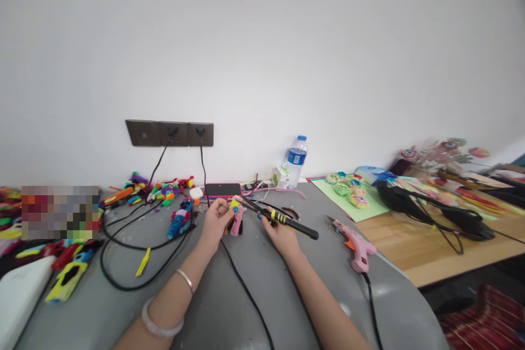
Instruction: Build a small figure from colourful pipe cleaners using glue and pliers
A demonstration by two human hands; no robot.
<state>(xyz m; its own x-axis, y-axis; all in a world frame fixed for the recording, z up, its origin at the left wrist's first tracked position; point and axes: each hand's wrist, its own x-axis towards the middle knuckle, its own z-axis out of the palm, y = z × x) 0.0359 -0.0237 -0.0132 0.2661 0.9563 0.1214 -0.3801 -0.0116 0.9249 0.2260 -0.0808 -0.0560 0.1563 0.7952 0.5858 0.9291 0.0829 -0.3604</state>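
My left hand [214, 224] is closed, pinching a small fuzzy pink-and-yellow pipe-cleaner figure [237, 221] just above the grey table [205, 301]. My right hand [283, 238] grips pliers [301, 226] with black-and-yellow handles. Their jaws point left and reach the upper part of the figure; whether they bite on it I cannot tell. Left of my left hand lies a blue fuzzy figure [178, 223]. Behind my hands rests a phone [222, 190] with a pink edge.
At right lies a pink glue gun [359, 249] with a black cord. A water bottle [296, 161] and small box [281, 177] stand by the wall. Black cables [123, 286] loop across the left side. Colourful fuzzy pieces [164, 191] sit behind; a wooden table [406, 251] adjoins.
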